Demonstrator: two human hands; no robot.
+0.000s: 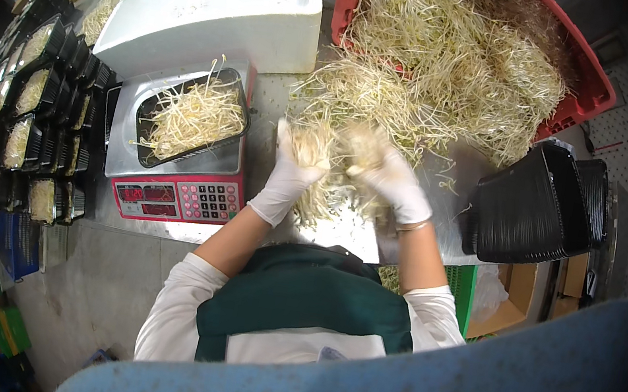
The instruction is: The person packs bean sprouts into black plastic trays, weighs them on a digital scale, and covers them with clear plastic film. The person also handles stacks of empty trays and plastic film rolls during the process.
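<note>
My left hand (294, 163), in a white glove, grips a bunch of bean sprouts (314, 151). My right hand (397, 183), gloved too and blurred, holds a second bunch of sprouts (363, 146) beside it. Both hands are just above the metal table (454, 185). A large heap of sprouts (376, 96) spills towards them from a tilted red plastic crate (579, 107). Left of my hands, a black plastic tray (193, 155) filled with sprouts rests on a digital scale (205, 202) with a lit red display.
A white foam box (234, 34) stands behind the scale. Filled black trays (34, 90) are stacked high at the far left. On the right is a nested stack of black trays (534, 215). A blue surface (385, 374) crosses the bottom of the view.
</note>
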